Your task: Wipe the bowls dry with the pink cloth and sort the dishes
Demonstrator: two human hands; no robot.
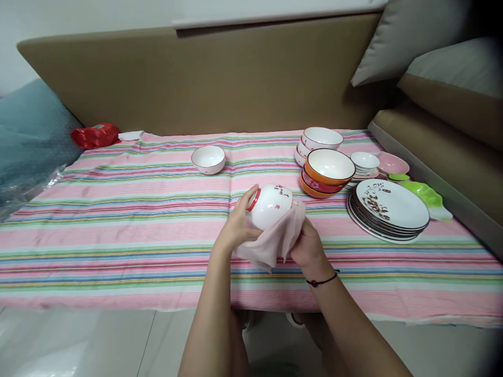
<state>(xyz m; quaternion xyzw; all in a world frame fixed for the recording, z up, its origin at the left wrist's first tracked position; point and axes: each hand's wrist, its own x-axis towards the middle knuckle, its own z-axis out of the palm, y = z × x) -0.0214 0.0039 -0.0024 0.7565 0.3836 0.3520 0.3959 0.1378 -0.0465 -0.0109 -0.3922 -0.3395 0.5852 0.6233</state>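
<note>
My left hand (236, 225) grips a white bowl (271, 205) with a red rim, turned on its side with the rim facing left. My right hand (308, 246) holds a pale pink cloth (275, 243) pressed against the bowl's underside and right side. Both hands are above the striped pink cloth-covered surface (137, 220), near its front edge.
A single white bowl (208, 158) sits at the back middle. To the right stand stacked orange and red bowls (328, 173), stacked white bowls (320, 140), a pile of flowered plates (389, 209), small dishes (365, 162), a pink bowl (393, 164) and green dishes (424, 192). A red packet (94, 135) lies far left.
</note>
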